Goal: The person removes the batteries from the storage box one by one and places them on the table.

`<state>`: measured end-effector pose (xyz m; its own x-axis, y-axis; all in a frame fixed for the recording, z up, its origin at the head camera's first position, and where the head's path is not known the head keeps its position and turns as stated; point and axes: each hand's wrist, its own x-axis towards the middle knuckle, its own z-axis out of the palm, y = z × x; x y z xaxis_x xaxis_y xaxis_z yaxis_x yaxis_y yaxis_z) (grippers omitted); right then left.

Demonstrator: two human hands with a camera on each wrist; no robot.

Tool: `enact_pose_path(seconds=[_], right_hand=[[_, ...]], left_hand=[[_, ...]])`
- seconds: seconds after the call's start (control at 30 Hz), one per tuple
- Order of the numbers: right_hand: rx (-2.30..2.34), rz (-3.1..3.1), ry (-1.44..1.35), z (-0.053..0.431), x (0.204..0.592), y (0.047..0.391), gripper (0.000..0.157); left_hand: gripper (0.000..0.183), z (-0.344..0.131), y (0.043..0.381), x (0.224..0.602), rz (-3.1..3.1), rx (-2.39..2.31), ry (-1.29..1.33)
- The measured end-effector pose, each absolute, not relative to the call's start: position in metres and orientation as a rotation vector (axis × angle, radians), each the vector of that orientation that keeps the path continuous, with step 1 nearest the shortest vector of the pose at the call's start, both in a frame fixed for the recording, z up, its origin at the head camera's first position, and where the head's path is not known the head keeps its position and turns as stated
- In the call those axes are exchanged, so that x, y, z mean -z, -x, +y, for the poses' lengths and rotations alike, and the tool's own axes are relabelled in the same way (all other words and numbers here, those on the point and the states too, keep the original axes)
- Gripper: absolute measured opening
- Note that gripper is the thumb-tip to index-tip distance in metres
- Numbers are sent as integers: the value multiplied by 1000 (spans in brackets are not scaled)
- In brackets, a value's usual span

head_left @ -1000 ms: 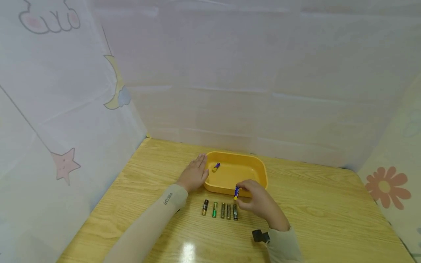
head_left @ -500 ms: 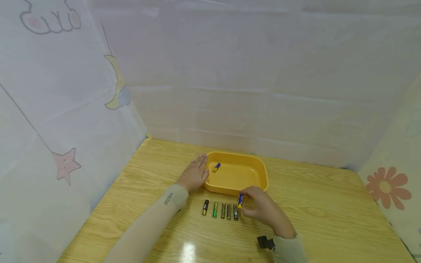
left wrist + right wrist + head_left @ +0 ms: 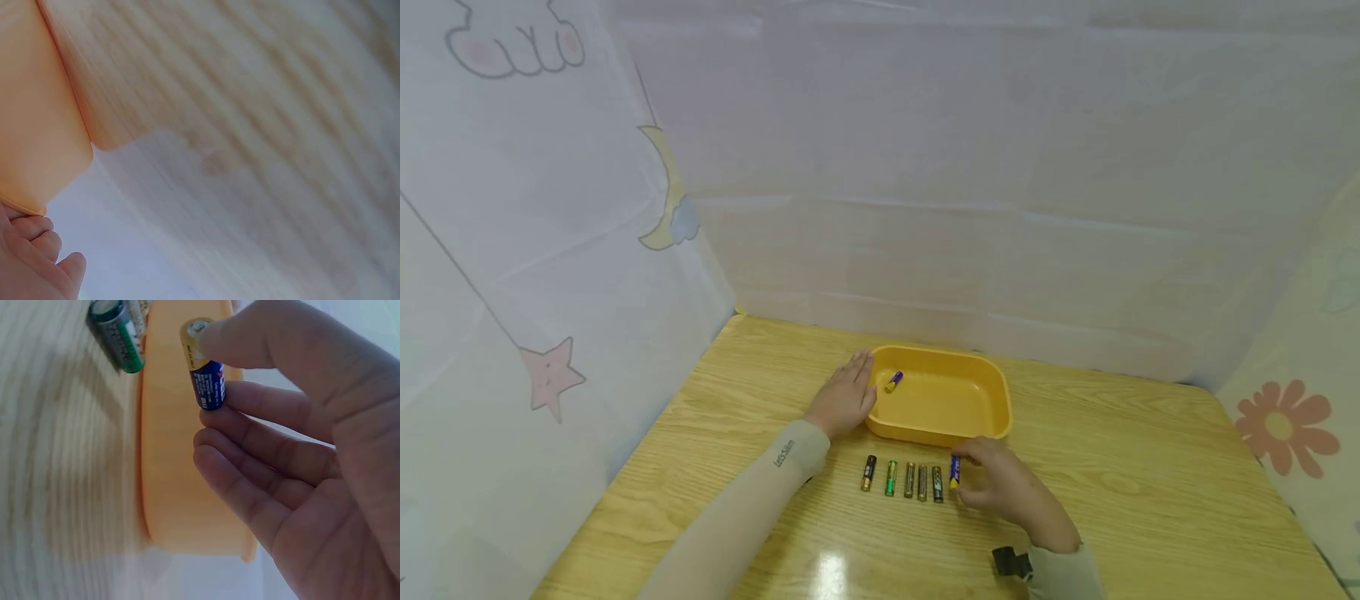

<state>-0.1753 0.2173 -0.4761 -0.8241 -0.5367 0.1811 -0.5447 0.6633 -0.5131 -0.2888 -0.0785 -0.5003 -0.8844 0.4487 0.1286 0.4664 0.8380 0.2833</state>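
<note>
My right hand (image 3: 1000,483) pinches a blue-and-yellow battery (image 3: 954,472) between thumb and fingers. That battery (image 3: 205,372) is upright in the head view, at the right end of a row of batteries. Nearest to it lies a dark battery (image 3: 937,484), then two gold-brown batteries (image 3: 916,482), a green battery (image 3: 891,478) and a black-and-gold battery (image 3: 868,473). My left hand (image 3: 841,398) rests at the left rim of a yellow plastic tray (image 3: 940,435), fingers fairly straight along it. Inside the tray is one purple-and-yellow battery (image 3: 893,382).
The wood-grain table (image 3: 1112,467) holds the tray behind the battery row. A pale printed cloth (image 3: 925,208) hangs behind and on both sides. Near my right sleeve sits a black wrist mount (image 3: 1012,562).
My right hand has moved from the tray's front edge toward me and slightly right, lowering the blue-and-yellow battery beside the row. My left hand and the tray have stayed in place.
</note>
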Motion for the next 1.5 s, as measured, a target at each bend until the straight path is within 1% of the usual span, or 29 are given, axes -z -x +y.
enact_pose_path(seconds=[0.6,1.13,1.5], right_hand=[[-851,-2920,-911,222,498,179,43],[-897,-2966,-947,219,500,180,39],[-946,-2997,-923,219,496,178,39]], left_hand=[[63,-77,289,501,-2965,487,741],[61,-79,290,502,-2949,501,748],[62,-79,290,501,-2952,513,743]])
